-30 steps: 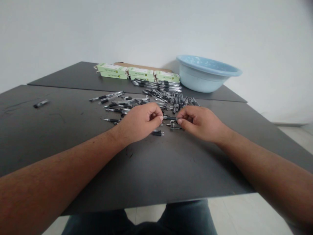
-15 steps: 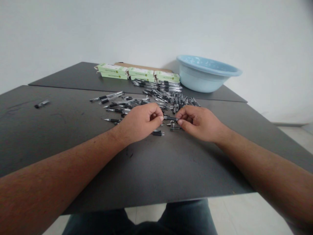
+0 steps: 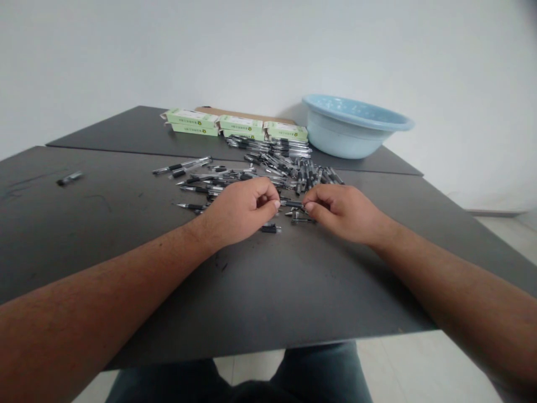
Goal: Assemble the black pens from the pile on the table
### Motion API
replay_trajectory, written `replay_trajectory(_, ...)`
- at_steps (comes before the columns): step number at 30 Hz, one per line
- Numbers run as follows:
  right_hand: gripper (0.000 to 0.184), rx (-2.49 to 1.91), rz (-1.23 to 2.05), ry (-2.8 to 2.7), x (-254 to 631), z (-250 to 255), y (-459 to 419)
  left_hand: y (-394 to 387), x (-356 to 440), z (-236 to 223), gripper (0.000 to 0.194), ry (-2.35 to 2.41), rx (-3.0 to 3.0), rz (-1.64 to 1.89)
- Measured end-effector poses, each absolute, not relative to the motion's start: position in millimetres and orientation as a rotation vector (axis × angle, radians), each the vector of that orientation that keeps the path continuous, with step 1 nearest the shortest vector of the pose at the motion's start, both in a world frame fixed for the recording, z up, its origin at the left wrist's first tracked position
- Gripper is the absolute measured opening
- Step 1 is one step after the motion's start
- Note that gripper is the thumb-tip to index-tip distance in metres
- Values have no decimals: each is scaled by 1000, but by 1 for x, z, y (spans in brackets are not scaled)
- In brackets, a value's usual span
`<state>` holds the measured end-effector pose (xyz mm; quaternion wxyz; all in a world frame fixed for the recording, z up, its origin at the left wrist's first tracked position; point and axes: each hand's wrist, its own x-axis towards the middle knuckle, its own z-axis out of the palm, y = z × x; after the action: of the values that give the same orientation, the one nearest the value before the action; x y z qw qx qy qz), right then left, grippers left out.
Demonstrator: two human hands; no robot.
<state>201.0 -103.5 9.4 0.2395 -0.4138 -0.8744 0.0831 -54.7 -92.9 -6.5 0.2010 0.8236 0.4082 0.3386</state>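
Between my two hands a pen with a black grip (image 3: 292, 204) is held level, just above the table. My left hand (image 3: 247, 210) is closed, pinching the pen's left end between thumb and fingers. At the other end, my right hand (image 3: 342, 212) pinches the pen with thumb and forefinger. The fingers cover both ends of it. Around and behind my hands lies a loose heap of clear and black pens (image 3: 277, 165). A short black-and-clear pen piece (image 3: 271, 229) rests beside my left hand, partly hidden by it.
Green-and-white boxes (image 3: 195, 129) are stacked in a row at the back, by a light blue basin (image 3: 352, 137). One short pen piece (image 3: 70, 178) lies apart on the left of the dark table (image 3: 268, 302). A white wall (image 3: 235, 50) stands behind.
Almost nothing differs. Both hands stay on the same pen, and the right fingertips have shifted very slightly on its end.
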Motion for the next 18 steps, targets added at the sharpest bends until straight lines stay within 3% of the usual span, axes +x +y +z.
replay_trajectory(18,10,-1132,319,-2444,204,11,-101,-94,-56,-5,11,1117,2367,956)
